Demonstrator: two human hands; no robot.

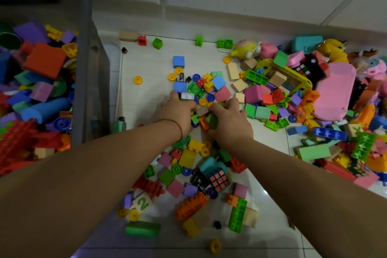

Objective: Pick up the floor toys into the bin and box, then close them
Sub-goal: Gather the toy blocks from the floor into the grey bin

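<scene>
My right hand clutches a dark green wedge block mid-floor, with an orange piece touching it. Just beside it, my left hand curls its fingers over a small green brick; I cannot tell whether it truly grips it. Loose toys lie scattered around both hands, and the open grey bin, heaped with blocks, stands at my left.
</scene>
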